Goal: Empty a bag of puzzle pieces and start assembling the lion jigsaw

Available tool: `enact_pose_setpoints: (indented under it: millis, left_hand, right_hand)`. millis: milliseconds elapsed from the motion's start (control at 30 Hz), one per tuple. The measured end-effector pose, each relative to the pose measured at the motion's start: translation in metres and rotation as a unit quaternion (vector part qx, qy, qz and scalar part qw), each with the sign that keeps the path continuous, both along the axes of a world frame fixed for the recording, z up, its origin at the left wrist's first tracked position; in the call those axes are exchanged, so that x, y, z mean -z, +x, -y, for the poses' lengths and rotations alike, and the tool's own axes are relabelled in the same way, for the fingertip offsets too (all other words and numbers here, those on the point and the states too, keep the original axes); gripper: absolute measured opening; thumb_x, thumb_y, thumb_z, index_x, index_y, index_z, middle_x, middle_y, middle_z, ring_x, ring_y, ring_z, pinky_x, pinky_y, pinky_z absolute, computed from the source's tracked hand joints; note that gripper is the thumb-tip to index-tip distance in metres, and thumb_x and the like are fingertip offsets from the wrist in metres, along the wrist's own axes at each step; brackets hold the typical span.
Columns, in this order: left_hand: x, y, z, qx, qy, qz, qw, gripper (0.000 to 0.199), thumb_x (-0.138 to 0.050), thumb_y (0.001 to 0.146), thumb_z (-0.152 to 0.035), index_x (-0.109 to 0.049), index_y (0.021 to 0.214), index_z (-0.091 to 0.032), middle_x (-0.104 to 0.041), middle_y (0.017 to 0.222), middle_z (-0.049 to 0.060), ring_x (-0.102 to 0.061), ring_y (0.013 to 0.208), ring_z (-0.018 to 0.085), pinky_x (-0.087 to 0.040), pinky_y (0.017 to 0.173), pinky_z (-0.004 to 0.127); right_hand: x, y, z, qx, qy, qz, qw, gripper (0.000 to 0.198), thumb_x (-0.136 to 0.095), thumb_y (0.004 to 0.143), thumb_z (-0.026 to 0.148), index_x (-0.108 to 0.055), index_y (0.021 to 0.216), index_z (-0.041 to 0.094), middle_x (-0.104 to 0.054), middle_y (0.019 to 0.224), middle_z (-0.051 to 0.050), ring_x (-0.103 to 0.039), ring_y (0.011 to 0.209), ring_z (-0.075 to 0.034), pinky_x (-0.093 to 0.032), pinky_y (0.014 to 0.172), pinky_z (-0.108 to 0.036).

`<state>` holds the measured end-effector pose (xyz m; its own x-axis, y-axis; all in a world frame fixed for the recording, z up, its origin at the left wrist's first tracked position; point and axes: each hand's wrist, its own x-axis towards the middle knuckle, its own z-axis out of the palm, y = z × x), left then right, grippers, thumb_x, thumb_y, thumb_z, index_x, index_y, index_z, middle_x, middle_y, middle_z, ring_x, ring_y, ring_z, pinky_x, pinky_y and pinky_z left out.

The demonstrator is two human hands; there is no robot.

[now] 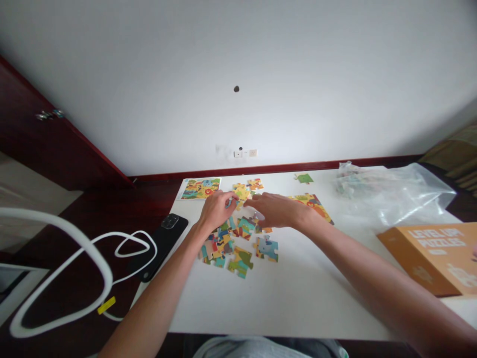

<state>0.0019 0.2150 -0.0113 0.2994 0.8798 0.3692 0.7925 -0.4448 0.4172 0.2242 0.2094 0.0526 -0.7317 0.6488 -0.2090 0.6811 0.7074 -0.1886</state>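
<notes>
My left hand is over the left side of a heap of jigsaw pieces, with its thumb and fingers curled together on a small, mostly hidden puzzle piece. My right hand reaches in from the right, palm down, its fingers stretched towards a yellow puzzle piece; whether they touch it I cannot tell. Below the hands lie overlapping colourful pieces. Nearer to me are a green and yellow piece and a blue elephant piece. An orange piece lies beyond the hands.
A picture card lies at the table's back left. Beyond my right wrist is a joined puzzle section, with a lone green piece farther back. A clear plastic bag and an orange puzzle box stand right. A black phone and white cable are left.
</notes>
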Motion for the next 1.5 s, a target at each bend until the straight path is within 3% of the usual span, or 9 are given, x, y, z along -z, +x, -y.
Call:
enact_pose_setpoints:
  millis: [233, 367, 500, 733, 867, 1000, 1167, 1367, 1500]
  left_hand:
    - [0.002, -0.004, -0.003, -0.014, 0.009, -0.013, 1.0, 0.022, -0.058, 0.093, -0.02, -0.077, 0.102, -0.023, -0.056, 0.066, -0.001, -0.056, 0.068, 0.017, -0.042, 0.07, 0.028]
    - [0.0, -0.006, -0.003, -0.021, 0.011, -0.003, 1.0, 0.022, -0.056, 0.094, -0.022, -0.076, 0.104, -0.024, -0.052, 0.062, -0.002, -0.053, 0.063, 0.016, -0.039, 0.067, 0.027]
    - [-0.002, -0.006, -0.001, -0.024, -0.026, 0.012, 0.999, 0.02, -0.054, 0.093, -0.024, -0.074, 0.097, -0.024, -0.043, 0.051, -0.006, -0.045, 0.051, 0.014, -0.032, 0.059, 0.027]
    - [-0.002, -0.005, -0.002, -0.052, -0.039, 0.007, 0.998, 0.021, -0.053, 0.09, -0.026, -0.074, 0.094, -0.025, -0.04, 0.047, -0.007, -0.042, 0.047, 0.015, -0.027, 0.055, 0.028]
    - [-0.002, -0.004, -0.002, -0.049, -0.043, 0.003, 0.998, 0.022, -0.052, 0.09, -0.027, -0.074, 0.094, -0.026, -0.04, 0.047, -0.006, -0.041, 0.047, 0.016, -0.028, 0.056, 0.028]
    - [-0.002, -0.005, -0.001, -0.05, -0.044, 0.012, 0.998, 0.022, -0.053, 0.09, -0.027, -0.075, 0.094, -0.026, -0.043, 0.048, -0.006, -0.043, 0.049, 0.015, -0.028, 0.057, 0.028]
    - [-0.004, -0.005, 0.0, -0.048, -0.031, 0.022, 0.998, 0.022, -0.052, 0.092, -0.029, -0.074, 0.094, -0.025, -0.041, 0.048, -0.007, -0.041, 0.048, 0.015, -0.027, 0.056, 0.027]
    - [-0.005, -0.006, -0.001, -0.059, -0.01, 0.022, 0.998, 0.022, -0.052, 0.093, -0.027, -0.073, 0.096, -0.024, -0.041, 0.049, -0.006, -0.041, 0.048, 0.014, -0.028, 0.056, 0.026]
    - [-0.003, -0.008, -0.003, -0.055, -0.011, 0.033, 0.998, 0.021, -0.052, 0.092, -0.027, -0.073, 0.094, -0.023, -0.037, 0.048, -0.007, -0.039, 0.048, 0.013, -0.026, 0.056, 0.026]
  right_hand:
    - [0.01, 0.006, -0.02, -0.013, 0.034, -0.064, 0.997, 0.062, -0.064, 0.094, 0.024, -0.046, 0.153, 0.021, -0.057, 0.147, -0.013, -0.055, 0.134, -0.026, -0.044, 0.109, -0.038]
    - [0.004, 0.01, -0.019, 0.018, 0.036, -0.022, 0.999, 0.044, -0.06, 0.099, 0.031, -0.059, 0.141, 0.02, -0.067, 0.132, -0.014, -0.064, 0.122, -0.027, -0.048, 0.102, -0.038]
    - [-0.006, -0.002, 0.005, 0.022, 0.016, 0.022, 0.999, 0.029, -0.06, 0.097, 0.028, -0.07, 0.124, 0.022, -0.074, 0.115, -0.01, -0.07, 0.108, -0.027, -0.052, 0.089, -0.036]
    - [0.004, -0.038, 0.053, -0.042, 0.013, 0.032, 0.999, 0.029, -0.069, 0.092, 0.032, -0.071, 0.119, 0.02, -0.076, 0.105, -0.011, -0.074, 0.097, -0.028, -0.054, 0.078, -0.034]
    - [0.015, -0.043, 0.055, -0.043, 0.062, 0.028, 0.997, 0.03, -0.067, 0.094, 0.034, -0.068, 0.12, 0.019, -0.074, 0.107, -0.013, -0.073, 0.099, -0.028, -0.054, 0.076, -0.033]
    - [0.012, -0.039, 0.045, -0.011, 0.07, 0.029, 0.997, 0.022, -0.059, 0.098, 0.028, -0.07, 0.113, 0.018, -0.074, 0.105, -0.012, -0.073, 0.099, -0.028, -0.053, 0.078, -0.034]
    - [0.005, -0.038, 0.039, -0.006, 0.064, 0.003, 0.998, 0.024, -0.058, 0.1, 0.033, -0.072, 0.113, 0.018, -0.074, 0.105, -0.011, -0.072, 0.098, -0.028, -0.052, 0.078, -0.034]
    - [0.028, -0.055, 0.052, -0.043, 0.037, -0.034, 0.998, 0.043, -0.066, 0.094, 0.05, -0.068, 0.122, 0.018, -0.069, 0.112, -0.011, -0.069, 0.1, -0.027, -0.053, 0.078, -0.035]
    - [0.036, -0.058, 0.054, -0.044, 0.056, -0.046, 0.996, 0.041, -0.067, 0.093, 0.047, -0.068, 0.12, 0.016, -0.069, 0.111, -0.011, -0.068, 0.1, -0.027, -0.053, 0.077, -0.035]
